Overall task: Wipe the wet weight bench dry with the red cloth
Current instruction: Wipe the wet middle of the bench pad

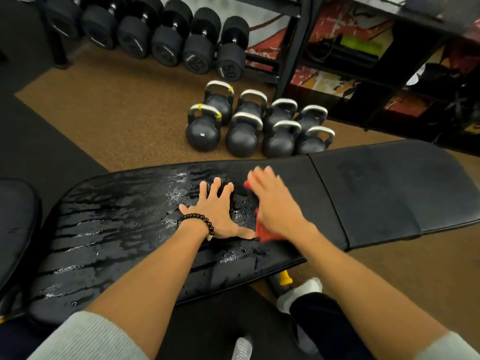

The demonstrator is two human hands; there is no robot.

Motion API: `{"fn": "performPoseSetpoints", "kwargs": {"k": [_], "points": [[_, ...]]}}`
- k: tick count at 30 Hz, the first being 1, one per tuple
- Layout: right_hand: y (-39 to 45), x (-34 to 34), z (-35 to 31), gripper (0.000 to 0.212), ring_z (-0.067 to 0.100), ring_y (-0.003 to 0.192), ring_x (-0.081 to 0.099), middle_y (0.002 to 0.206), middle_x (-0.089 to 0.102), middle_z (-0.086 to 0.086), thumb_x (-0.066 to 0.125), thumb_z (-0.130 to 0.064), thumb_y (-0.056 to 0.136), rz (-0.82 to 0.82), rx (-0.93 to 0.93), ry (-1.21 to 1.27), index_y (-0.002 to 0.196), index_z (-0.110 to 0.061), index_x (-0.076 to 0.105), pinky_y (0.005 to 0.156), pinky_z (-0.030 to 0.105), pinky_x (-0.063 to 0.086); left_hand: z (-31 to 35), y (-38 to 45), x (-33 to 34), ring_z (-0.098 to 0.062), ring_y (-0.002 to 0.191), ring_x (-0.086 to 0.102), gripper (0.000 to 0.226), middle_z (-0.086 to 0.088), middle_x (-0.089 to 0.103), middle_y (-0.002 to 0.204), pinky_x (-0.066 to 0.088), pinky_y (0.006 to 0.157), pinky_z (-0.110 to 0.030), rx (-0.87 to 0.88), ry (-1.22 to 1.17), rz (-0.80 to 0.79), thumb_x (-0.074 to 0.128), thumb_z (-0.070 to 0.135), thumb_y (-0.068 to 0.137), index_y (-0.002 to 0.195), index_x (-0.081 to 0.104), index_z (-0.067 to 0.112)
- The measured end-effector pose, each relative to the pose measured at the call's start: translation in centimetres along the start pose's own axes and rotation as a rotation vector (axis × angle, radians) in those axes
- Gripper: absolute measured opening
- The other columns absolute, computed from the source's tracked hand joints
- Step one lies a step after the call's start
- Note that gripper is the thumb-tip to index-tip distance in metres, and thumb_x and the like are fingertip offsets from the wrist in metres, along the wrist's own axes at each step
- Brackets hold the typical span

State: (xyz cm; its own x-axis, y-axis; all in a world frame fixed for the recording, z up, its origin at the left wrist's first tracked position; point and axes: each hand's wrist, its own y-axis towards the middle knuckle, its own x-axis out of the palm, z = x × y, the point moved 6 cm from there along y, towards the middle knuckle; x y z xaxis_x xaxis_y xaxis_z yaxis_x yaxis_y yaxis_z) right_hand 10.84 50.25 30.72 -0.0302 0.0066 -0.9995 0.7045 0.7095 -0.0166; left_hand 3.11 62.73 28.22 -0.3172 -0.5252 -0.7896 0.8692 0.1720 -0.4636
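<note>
The black padded weight bench runs across the middle of the view, its left pad glistening with water streaks and droplets. The right pad looks matt and dry. My left hand, with a dark bead bracelet at the wrist, lies flat on the wet pad with fingers spread. Just to its right, my right hand presses the red cloth flat onto the pad; the hand is motion-blurred and covers most of the cloth, which shows at the hand's left and near edges.
Several black kettlebells stand on the brown floor just beyond the bench. A rack of dumbbells lines the back, with black shelving at the right. My feet in white socks are below the bench's near edge.
</note>
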Motion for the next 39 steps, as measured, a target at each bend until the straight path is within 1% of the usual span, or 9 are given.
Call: {"fn": "performPoseSetpoints", "kwargs": {"k": [3,9,16,22,24,27,30,36,39], "points": [[-4.0,-1.0,1.5,0.069,0.038,0.143,0.034,0.153,0.042,0.012,0.043,-0.02,0.079,0.031,-0.108,-0.012,0.147,-0.008,0.044,0.113,0.057,0.029,-0.1,0.1,0.1,-0.022,0.149,-0.022,0.144,0.014,-0.022,0.161,0.014,0.103,-0.081,-0.001,-0.005,0.01,0.069,0.091,0.04,0.153,-0.004,0.04],[3.4,-3.1,7.2,0.067,0.038,0.139,0.028,0.15,0.039,0.013,0.061,-0.011,0.082,0.12,0.272,-0.009,0.145,-0.006,0.042,0.116,0.055,0.025,0.0,0.0,0.0,-0.023,0.15,-0.021,0.144,0.013,-0.022,0.162,0.014,0.103,-0.081,-0.003,-0.01,-0.016,0.068,0.091,0.041,0.154,-0.005,0.04],[-5.5,-0.7,1.7,0.066,0.033,0.138,0.043,0.141,0.056,0.01,0.031,-0.015,0.077,0.055,-0.11,0.125,0.136,-0.009,0.059,0.116,0.051,0.027,0.0,0.3,0.1,-0.023,0.149,-0.023,0.143,0.012,-0.023,0.161,0.012,0.103,-0.08,0.005,0.003,-0.001,0.068,0.091,0.042,0.154,-0.006,0.04],[1.8,-3.3,7.9,0.065,0.039,0.14,0.03,0.148,0.042,0.015,0.056,-0.007,0.081,0.096,0.264,0.014,0.145,-0.005,0.044,0.116,0.056,0.024,-0.1,-0.1,0.0,-0.023,0.149,-0.022,0.144,0.013,-0.023,0.161,0.014,0.104,-0.08,0.0,-0.009,-0.024,0.067,0.091,0.042,0.154,-0.007,0.04],[1.3,-2.3,4.9,0.064,0.04,0.137,0.035,0.144,0.047,0.015,0.062,-0.005,0.076,0.093,0.206,0.077,0.14,-0.005,0.05,0.116,0.056,0.027,-0.1,-0.1,0.0,-0.022,0.149,-0.022,0.144,0.013,-0.023,0.161,0.014,0.104,-0.08,-0.003,-0.006,-0.019,0.067,0.092,0.042,0.154,-0.007,0.04],[-4.7,-0.7,0.4,0.062,0.038,0.137,0.042,0.139,0.054,0.014,0.041,-0.013,0.077,0.061,-0.001,0.109,0.137,-0.006,0.055,0.116,0.051,0.029,-0.1,0.0,0.2,-0.022,0.15,-0.022,0.143,0.013,-0.023,0.161,0.013,0.104,-0.08,-0.002,-0.006,-0.002,0.069,0.09,0.043,0.154,-0.006,0.04],[-9.5,-1.7,2.1,0.064,0.038,0.133,0.048,0.135,0.057,0.012,0.034,-0.02,0.076,0.073,-0.003,0.032,0.134,-0.008,0.059,0.112,0.056,0.036,0.0,0.2,0.2,-0.023,0.149,-0.023,0.143,0.013,-0.024,0.161,0.012,0.103,-0.081,0.0,-0.008,-0.002,0.069,0.089,0.043,0.154,-0.006,0.04],[-1.8,-3.4,8.5,0.064,0.038,0.149,0.014,0.158,0.028,0.017,0.052,-0.006,0.092,0.037,0.272,-0.005,0.152,-0.004,0.031,0.121,0.052,0.013,0.0,0.0,0.1,-0.023,0.149,-0.023,0.145,0.014,-0.024,0.161,0.013,0.103,-0.081,-0.001,-0.015,-0.03,0.066,0.093,0.041,0.154,-0.007,0.04],[-2.2,-3.6,7.8,0.072,0.039,0.147,0.015,0.156,0.027,0.017,0.062,-0.011,0.09,0.038,0.298,-0.01,0.152,-0.003,0.026,0.12,0.05,0.016,-0.1,-0.1,0.0,-0.022,0.149,-0.024,0.146,0.014,-0.025,0.161,0.013,0.103,-0.081,-0.001,-0.016,-0.035,0.063,0.095,0.039,0.154,-0.008,0.04]]}}
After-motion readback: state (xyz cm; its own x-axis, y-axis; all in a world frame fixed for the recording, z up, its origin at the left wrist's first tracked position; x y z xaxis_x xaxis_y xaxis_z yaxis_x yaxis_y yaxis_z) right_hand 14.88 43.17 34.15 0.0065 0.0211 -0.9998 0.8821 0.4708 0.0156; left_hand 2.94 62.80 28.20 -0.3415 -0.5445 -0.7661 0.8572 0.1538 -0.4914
